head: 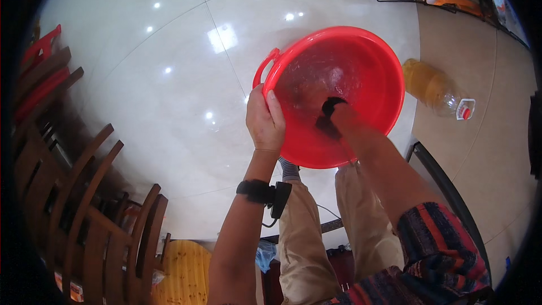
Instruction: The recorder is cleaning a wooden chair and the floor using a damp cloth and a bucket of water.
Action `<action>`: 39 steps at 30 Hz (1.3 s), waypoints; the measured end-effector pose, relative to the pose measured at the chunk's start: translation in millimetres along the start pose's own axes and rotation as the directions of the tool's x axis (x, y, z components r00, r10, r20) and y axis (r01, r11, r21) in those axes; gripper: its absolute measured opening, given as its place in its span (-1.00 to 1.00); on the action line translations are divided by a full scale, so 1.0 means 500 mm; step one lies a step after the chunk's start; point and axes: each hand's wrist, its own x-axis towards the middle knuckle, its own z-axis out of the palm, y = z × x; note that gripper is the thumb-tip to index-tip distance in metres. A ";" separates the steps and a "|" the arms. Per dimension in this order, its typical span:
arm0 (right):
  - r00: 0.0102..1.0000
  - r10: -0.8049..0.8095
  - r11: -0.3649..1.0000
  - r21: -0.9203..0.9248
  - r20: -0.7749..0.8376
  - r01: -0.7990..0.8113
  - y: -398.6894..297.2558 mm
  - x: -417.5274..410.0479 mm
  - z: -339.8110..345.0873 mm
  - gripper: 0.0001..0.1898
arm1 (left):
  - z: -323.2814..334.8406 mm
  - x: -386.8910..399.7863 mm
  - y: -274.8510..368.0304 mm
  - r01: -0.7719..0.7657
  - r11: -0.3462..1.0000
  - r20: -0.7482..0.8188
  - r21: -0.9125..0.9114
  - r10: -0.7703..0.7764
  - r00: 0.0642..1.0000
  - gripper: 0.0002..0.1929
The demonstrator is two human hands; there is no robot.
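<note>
A red plastic basin (372, 123) with a side handle is held tilted above the floor, in front of my legs. My left hand (264, 120) grips its left rim just below the handle, thumb over the edge and fingers outside. My right forearm (372, 148) reaches over the near rim into the basin. At its far end a black band (332, 105) shows, with a dark blurred shape beside it. My right hand itself does not stand out against the blurred, wet-looking inside of the basin. A black strap with a device (258, 192) is around my left forearm.
A large clear bottle of yellow liquid (427, 84) lies on the floor right of the basin. Wooden chairs (93, 186) line the left side, near a wooden stool top (182, 271). A wire rack (423, 0) with packages stands at upper right. The tile floor (182, 93) is glossy.
</note>
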 end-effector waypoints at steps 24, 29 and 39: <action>0.858 0.182 0.178 0.874 -0.481 0.452 -0.093 -0.485 -0.164 -0.77 | 0.056 -0.089 0.128 -0.272 0.962 0.590 -0.022 0.232 0.773 -0.33; 0.837 0.356 -0.133 0.864 -0.416 0.486 -0.122 -0.566 -0.226 -0.80 | 0.091 -0.066 0.092 -0.271 0.962 0.595 0.044 0.192 0.780 -0.40; 0.713 0.423 0.790 0.613 -0.560 0.013 0.071 -0.214 -0.033 -0.43 | 0.220 -0.025 -0.045 0.385 0.918 0.323 0.100 -0.396 0.860 -0.49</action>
